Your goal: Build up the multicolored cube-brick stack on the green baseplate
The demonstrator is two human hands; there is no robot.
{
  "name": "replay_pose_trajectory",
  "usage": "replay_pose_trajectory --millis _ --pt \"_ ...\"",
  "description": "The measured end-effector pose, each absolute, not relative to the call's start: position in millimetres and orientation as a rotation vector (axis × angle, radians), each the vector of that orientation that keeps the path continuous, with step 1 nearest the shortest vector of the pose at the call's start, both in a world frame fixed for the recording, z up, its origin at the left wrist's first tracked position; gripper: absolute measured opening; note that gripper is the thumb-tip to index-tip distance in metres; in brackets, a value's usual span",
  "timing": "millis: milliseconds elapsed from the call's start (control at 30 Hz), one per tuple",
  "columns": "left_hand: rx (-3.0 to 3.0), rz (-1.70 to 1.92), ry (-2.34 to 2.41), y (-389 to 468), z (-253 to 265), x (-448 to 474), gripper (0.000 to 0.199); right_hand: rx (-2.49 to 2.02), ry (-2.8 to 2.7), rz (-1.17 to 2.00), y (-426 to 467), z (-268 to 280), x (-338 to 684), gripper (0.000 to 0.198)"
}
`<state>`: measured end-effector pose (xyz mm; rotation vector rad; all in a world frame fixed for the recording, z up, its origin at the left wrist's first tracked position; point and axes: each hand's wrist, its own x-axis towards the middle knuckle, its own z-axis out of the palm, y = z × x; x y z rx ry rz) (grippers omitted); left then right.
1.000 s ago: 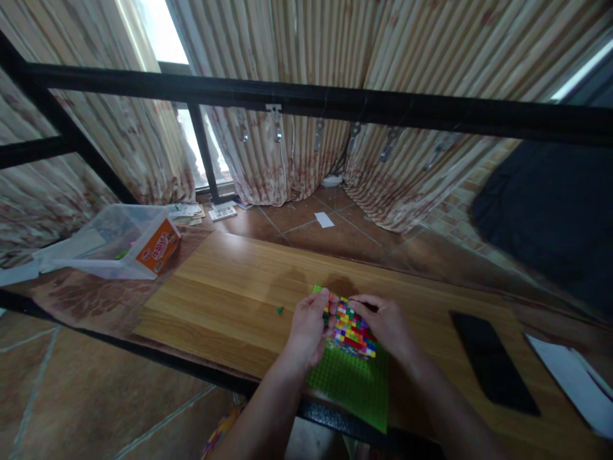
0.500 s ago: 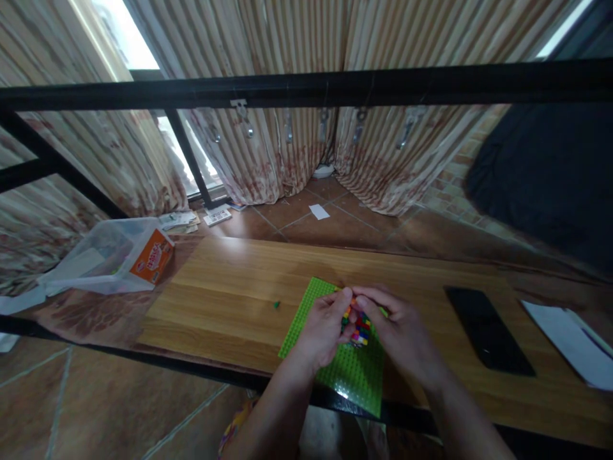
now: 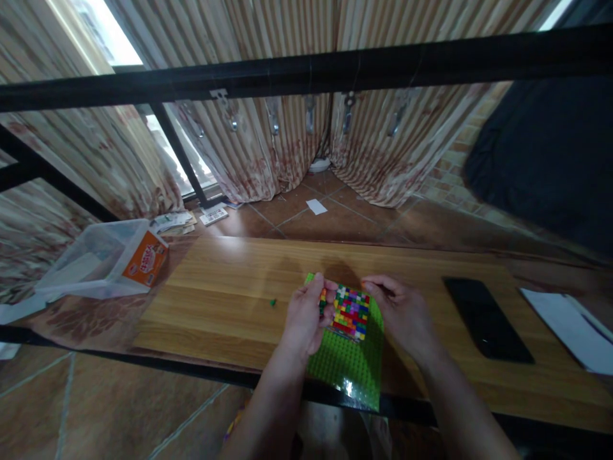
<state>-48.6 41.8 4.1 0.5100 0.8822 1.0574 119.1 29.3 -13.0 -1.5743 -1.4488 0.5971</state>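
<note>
A green studded baseplate (image 3: 348, 367) lies on the wooden tabletop (image 3: 225, 287) and overhangs its near edge. A patch of many-coloured small bricks (image 3: 352, 312) covers the plate's far part. My left hand (image 3: 302, 317) is closed on the plate's left edge beside the bricks, thumb on top. My right hand (image 3: 406, 314) rests at the patch's far right corner, its thumb and forefinger pinched on what looks like a small orange brick (image 3: 364, 283). A single tiny green brick (image 3: 272, 302) lies loose on the table to the left of my left hand.
A clear plastic box with an orange label (image 3: 108, 259) sits at the far left. A black phone (image 3: 486, 319) and white paper (image 3: 569, 329) lie to the right. A black metal bar (image 3: 306, 70) crosses overhead, with curtains and tiled floor beyond.
My hands were bunched together over the bricks half a second ago and have drawn apart, uncovering the coloured patch. The view has shifted slightly.
</note>
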Motion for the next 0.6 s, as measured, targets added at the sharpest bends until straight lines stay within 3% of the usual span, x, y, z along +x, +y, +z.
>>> replay_pose_trajectory --millis 233,600 --pt "0.44 1.104 0.883 47.5 3.8 -57.5 0.04 -1.593 -1.749 0.46 40.1 -22.7 110.5 0.026" --pt "0.462 1.154 1.0 49.9 0.0 -63.3 0.039 -1.562 -1.661 0.618 47.7 -28.1 100.1 0.021"
